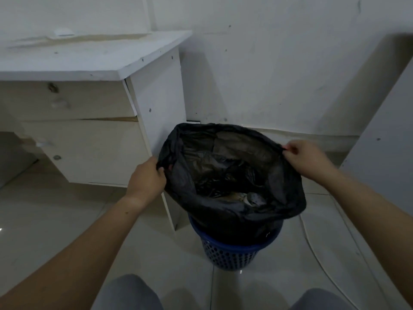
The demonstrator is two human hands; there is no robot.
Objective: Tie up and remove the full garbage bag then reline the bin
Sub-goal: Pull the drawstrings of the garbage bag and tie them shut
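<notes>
A black garbage bag stands pulled up above a blue perforated bin on the floor. The bag's mouth is held wide, and crumpled trash shows inside. My left hand grips the bag's left rim. My right hand pinches the right rim at the same height. The bag's lower part still sits inside the bin.
A white desk with drawers stands left of the bin, close to the bag. A white wall is behind. A white panel leans at the right. A cable runs on the tiled floor. My knees show at the bottom.
</notes>
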